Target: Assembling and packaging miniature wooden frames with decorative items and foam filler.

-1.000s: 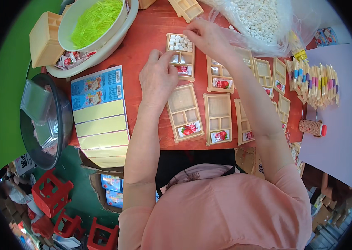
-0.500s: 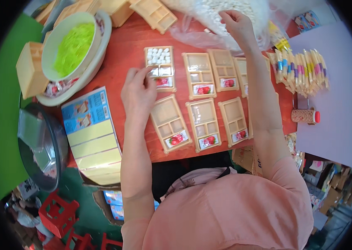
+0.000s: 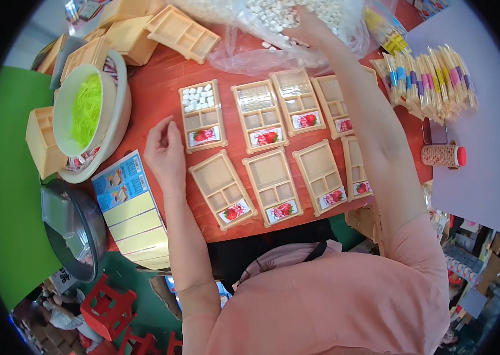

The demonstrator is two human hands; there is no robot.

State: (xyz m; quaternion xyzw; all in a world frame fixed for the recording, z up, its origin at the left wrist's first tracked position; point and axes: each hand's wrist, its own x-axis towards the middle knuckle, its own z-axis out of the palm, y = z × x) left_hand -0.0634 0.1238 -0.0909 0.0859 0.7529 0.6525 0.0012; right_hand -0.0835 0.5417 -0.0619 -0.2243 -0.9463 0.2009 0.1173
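My right hand [image 3: 309,28] reaches into a clear plastic bag [image 3: 238,59] of small white marshmallow-like pieces [image 3: 270,15], thumb and fingers apart at the pile. Beside the left edge of a beige compartment tray [image 3: 220,112], my left hand [image 3: 165,152] is loosely bent with nothing visible in it. White pieces [image 3: 198,98] fill that tray's large top compartment, and a packet with a strawberry print [image 3: 204,135] lies at its bottom. Several similar trays, among them a front-left tray [image 3: 214,177] and a front-middle tray [image 3: 269,171], stand in two rows, with strawberry packets in their lower compartments.
At left, a white bowl of bright green pieces [image 3: 86,112] sits in a larger basin [image 3: 121,112]. A sticker sheet [image 3: 134,216] and dark-rimmed tub [image 3: 93,236] lie nearer. Stacked trays [image 3: 185,32] stand behind; wrapped sticks [image 3: 430,83] and a red-lidded jar [image 3: 439,155] are right.
My left hand has drawn back from the tray with the white pieces, its fingers loosening. My right hand has moved deeper into the pile and its fingers have spread. The view has shifted.
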